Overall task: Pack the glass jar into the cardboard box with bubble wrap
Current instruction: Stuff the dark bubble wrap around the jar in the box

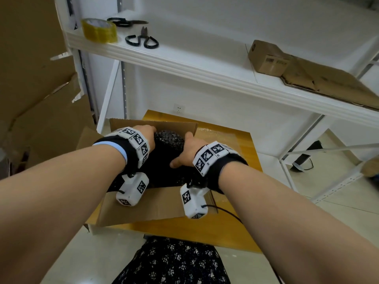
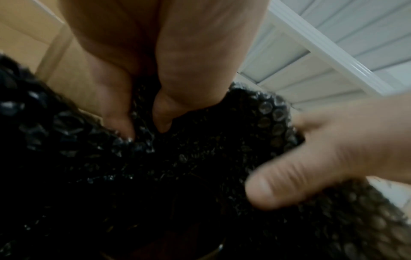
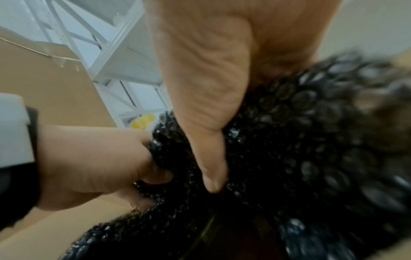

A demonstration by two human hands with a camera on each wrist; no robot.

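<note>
A bundle of black bubble wrap (image 1: 169,140) fills the open cardboard box (image 1: 143,206), which stands on a yellow taped surface (image 1: 225,228). My left hand (image 1: 146,133) grips the bundle's left side, with its fingers (image 2: 115,109) dug into the wrap (image 2: 177,167). From the right, my right hand (image 1: 184,152) holds the bundle; its thumb (image 3: 206,140) presses the wrap (image 3: 311,140) and its other fingers curl over the far side. The jar is hidden inside the wrap. Only a dark curved edge (image 3: 206,227) shows low in the right wrist view.
The white shelf (image 1: 184,64) above the box carries a yellow tape roll (image 1: 99,29), two pairs of black scissors (image 1: 142,38), a small cardboard box (image 1: 268,58) and flattened cardboard (image 1: 328,83). Large cardboard sheets (image 1: 41,89) lean at the left. White shelf legs (image 1: 287,171) stand right of the box.
</note>
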